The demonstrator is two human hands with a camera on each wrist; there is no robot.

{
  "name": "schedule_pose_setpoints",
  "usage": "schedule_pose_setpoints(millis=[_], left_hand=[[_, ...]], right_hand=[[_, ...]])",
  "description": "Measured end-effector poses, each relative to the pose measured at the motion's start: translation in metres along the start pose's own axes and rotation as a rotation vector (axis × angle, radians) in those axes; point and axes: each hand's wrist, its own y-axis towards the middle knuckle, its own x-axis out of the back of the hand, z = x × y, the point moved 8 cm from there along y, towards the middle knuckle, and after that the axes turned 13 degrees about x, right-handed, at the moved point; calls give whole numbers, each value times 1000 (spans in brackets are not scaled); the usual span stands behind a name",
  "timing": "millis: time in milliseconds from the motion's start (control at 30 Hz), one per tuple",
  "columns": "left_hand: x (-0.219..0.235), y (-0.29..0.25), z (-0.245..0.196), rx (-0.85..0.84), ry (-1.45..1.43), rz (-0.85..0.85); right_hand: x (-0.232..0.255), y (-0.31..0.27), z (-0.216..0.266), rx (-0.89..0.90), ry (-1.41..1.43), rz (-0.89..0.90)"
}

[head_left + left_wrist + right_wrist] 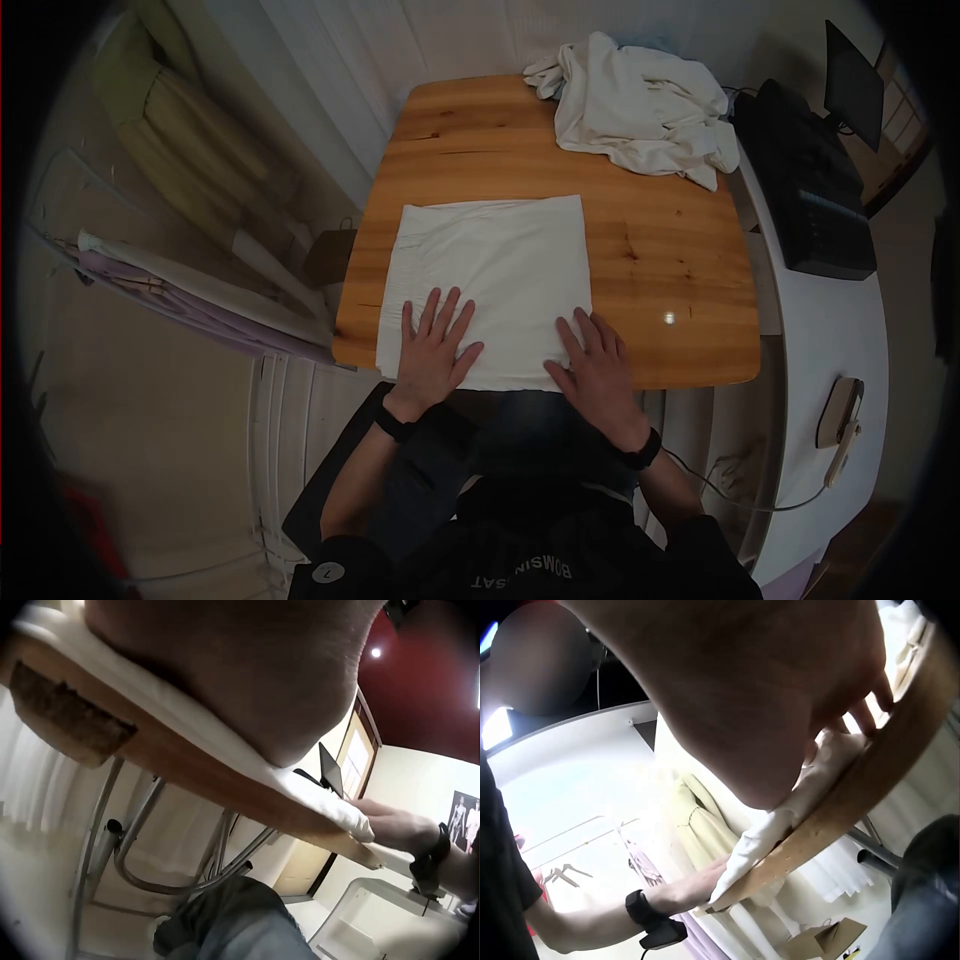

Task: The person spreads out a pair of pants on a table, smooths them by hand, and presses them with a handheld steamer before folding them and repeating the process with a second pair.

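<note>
The folded white cloth lies flat on the wooden table, its long axis running away from the person, near edge at the table's front. Both hands rest on that near edge, equally close: left hand at the left corner, right hand at the right, fingers spread flat, gripping nothing. The cloth extends forward from both palms.

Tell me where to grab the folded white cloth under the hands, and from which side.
Probably the near edge of the folded white cloth: it overhangs the wooden table slightly, so fingers could slip under from the person's side. Left hand and right hand already lie flat near its near corners; pinch there.
</note>
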Motion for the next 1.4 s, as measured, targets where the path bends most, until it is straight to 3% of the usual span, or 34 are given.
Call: schedule_pose_setpoints(millis=[67, 233, 300, 400, 500, 800, 1033, 1100, 1400], left_hand=[[1, -1, 2, -10, -44, -12], [10, 13, 48, 127, 8, -58], [5, 14, 59, 158, -134, 7], [4, 6, 52, 116, -85, -40], [11, -6, 48, 61, -108, 11], [32, -50, 32, -104, -62, 143], [23, -86, 44, -125, -147, 54], [21, -92, 38, -207, -81, -17], [50, -66, 38, -208, -196, 114]], right_hand=[[2, -8, 3, 99, -28, -4], [10, -23, -8, 116, 55, 110], [7, -22, -8, 113, 120, 143], [2, -14, -5, 126, 70, 149], [-5, -11, 7, 270, 92, 204], [0, -33, 2, 358, 56, 69], [5, -66, -4, 389, 91, -26], [8, -67, -6, 373, 105, -38], [16, -81, -2, 364, 73, -59]])
